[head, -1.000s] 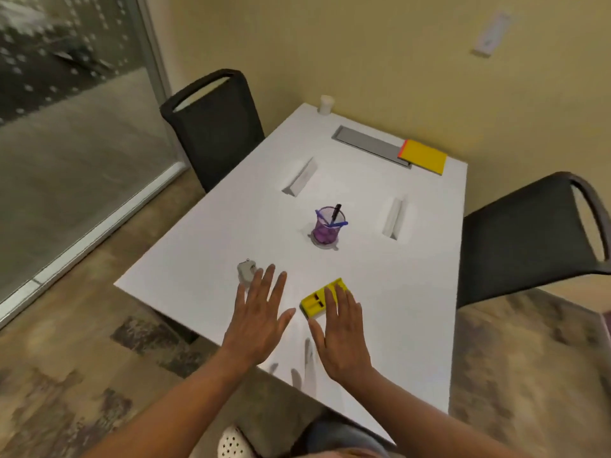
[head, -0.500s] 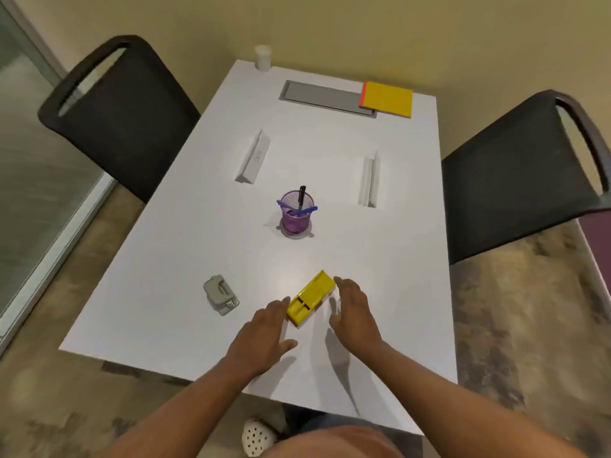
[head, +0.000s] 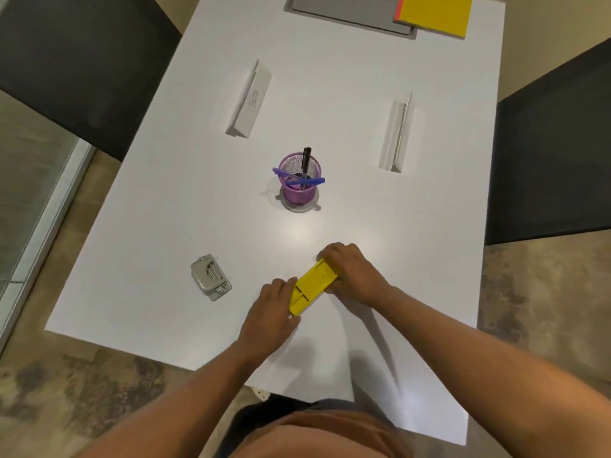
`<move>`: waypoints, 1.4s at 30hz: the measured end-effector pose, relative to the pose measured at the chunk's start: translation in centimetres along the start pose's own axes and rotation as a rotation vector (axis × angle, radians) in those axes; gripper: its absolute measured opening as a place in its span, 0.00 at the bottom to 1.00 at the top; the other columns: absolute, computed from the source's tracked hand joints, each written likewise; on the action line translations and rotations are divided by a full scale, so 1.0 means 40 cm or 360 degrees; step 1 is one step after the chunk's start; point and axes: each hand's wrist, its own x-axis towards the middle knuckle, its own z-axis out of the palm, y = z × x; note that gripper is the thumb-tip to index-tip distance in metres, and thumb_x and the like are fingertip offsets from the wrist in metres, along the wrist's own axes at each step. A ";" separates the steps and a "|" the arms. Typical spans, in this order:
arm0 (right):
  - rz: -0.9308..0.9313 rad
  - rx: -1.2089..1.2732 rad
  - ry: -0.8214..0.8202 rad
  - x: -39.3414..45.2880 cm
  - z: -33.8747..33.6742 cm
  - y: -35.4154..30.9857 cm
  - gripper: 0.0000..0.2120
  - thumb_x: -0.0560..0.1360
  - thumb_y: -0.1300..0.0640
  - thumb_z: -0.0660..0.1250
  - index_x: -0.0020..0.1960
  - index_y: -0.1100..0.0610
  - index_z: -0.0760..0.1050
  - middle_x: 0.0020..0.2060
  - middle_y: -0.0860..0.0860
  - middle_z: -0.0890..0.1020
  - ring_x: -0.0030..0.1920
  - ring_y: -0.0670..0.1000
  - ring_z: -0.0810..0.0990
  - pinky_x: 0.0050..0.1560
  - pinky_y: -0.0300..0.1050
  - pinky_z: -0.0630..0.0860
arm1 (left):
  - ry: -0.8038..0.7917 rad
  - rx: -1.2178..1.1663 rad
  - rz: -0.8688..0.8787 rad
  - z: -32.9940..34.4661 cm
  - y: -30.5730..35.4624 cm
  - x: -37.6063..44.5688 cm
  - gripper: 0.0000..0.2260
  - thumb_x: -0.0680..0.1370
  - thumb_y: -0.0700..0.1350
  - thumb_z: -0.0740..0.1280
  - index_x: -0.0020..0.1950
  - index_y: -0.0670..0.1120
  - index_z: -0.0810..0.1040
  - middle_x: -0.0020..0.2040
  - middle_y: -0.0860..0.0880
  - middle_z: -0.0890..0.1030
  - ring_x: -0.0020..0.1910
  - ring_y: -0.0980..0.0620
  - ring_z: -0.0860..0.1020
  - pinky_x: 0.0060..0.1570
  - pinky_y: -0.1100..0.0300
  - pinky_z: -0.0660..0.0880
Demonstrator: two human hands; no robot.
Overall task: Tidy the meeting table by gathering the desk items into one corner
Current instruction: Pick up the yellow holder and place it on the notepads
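A yellow box-like desk item [head: 312,285] lies near the front of the white table [head: 413,252]. My left hand [head: 271,312] grips its near end and my right hand [head: 355,274] grips its far end, fingers curled round it. A grey hole punch [head: 210,277] sits to the left. A purple mesh pen cup [head: 299,180] with pens stands mid-table. Two white name tents lie beyond, the left tent [head: 249,99] and the right tent [head: 396,133]. A yellow notebook [head: 434,13] rests at the far right.
A grey cable tray lid [head: 347,11] is set into the table's far end, partly under the notebook. Black chairs stand at the left [head: 76,61] and at the right [head: 549,153]. A glass partition frame runs along the floor at left.
My head has moved closer over the table. Both hands went from hovering open beside the yellow item to closing on its two ends.
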 end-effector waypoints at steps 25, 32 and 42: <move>0.0817 0.1494 0.1118 -0.460 0.036 -0.375 0.11 0.82 0.49 0.70 0.60 0.54 0.79 0.50 0.54 0.86 0.42 0.49 0.85 0.41 0.46 0.80 | -0.0226 -0.1573 0.0220 -0.189 0.134 -0.177 0.10 0.80 0.52 0.72 0.54 0.46 0.82 0.48 0.44 0.85 0.43 0.47 0.85 0.46 0.51 0.85; 0.1037 0.1528 0.1577 -0.697 0.110 -0.432 0.09 0.82 0.51 0.70 0.60 0.53 0.79 0.49 0.53 0.86 0.41 0.49 0.85 0.41 0.48 0.80 | -0.0503 -0.1399 0.0442 -0.080 0.260 -0.303 0.09 0.84 0.50 0.68 0.59 0.46 0.79 0.53 0.45 0.85 0.49 0.45 0.87 0.51 0.50 0.85; 0.1165 0.1577 0.2075 -1.028 0.193 -0.409 0.08 0.82 0.52 0.70 0.61 0.49 0.80 0.45 0.48 0.86 0.42 0.48 0.85 0.41 0.45 0.80 | -0.0850 -0.1265 0.0743 0.078 0.503 -0.438 0.09 0.82 0.50 0.70 0.54 0.45 0.80 0.50 0.42 0.86 0.48 0.40 0.86 0.52 0.45 0.85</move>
